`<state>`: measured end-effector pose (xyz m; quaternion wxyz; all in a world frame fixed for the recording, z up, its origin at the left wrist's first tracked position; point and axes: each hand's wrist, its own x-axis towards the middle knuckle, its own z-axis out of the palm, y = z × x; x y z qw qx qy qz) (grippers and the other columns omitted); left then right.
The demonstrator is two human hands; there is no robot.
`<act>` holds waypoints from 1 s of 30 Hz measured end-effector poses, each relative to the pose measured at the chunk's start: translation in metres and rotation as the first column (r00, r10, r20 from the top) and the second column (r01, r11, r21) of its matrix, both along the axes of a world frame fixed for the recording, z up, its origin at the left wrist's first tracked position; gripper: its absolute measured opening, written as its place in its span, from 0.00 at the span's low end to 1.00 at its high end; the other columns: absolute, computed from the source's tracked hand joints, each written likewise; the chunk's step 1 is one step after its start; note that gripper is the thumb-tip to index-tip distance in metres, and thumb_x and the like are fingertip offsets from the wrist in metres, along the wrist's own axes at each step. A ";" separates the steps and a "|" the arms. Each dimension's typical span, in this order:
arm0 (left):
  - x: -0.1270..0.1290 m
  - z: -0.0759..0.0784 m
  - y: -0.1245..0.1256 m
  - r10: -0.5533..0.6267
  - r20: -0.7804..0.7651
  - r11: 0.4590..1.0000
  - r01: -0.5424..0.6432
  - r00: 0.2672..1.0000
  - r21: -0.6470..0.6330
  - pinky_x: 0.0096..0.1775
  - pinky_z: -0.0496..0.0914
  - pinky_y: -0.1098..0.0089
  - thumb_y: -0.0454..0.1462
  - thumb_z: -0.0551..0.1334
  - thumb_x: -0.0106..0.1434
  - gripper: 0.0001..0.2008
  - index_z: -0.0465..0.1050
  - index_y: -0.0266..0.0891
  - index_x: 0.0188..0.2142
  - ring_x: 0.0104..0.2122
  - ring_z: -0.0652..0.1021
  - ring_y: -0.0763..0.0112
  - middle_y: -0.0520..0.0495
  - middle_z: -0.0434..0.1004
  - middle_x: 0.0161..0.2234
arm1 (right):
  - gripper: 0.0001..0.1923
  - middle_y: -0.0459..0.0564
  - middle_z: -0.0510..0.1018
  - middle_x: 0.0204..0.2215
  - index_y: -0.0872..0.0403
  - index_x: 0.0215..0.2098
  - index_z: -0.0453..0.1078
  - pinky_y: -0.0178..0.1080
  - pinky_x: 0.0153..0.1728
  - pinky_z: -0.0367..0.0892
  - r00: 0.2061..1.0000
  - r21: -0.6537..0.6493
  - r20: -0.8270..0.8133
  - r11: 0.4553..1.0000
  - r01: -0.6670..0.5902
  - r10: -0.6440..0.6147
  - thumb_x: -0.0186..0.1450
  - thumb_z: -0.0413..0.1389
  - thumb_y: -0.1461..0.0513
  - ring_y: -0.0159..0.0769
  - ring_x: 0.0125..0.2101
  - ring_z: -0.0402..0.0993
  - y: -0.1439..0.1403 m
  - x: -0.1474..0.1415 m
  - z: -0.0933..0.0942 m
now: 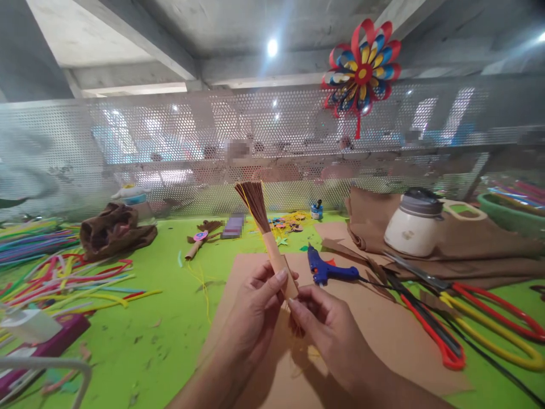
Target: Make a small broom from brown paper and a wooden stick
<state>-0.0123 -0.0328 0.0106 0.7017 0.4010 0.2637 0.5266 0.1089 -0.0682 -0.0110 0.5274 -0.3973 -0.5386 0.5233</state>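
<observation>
Bundle (pixel 269 241) aslant, up-left; depth tilt unclear

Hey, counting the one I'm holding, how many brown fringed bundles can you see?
2. One bundle is in your left hand and right hand; the other bundle lies on the green table, farther left. Others may be hidden.

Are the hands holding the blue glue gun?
No, the glue gun lies on the brown sheet; the left hand and right hand hold a fringed bundle.
</observation>
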 end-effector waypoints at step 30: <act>0.003 -0.005 0.003 0.021 -0.015 0.997 -0.022 1.000 -0.073 0.35 0.68 0.73 0.33 0.65 0.54 0.13 0.72 0.34 0.40 0.30 0.74 0.72 0.47 0.74 0.30 | 0.06 0.49 0.77 0.26 0.56 0.32 0.69 0.33 0.28 0.66 0.862 0.442 0.321 0.867 0.231 -0.393 0.63 0.52 0.62 0.33 0.25 0.73 0.006 0.005 -0.008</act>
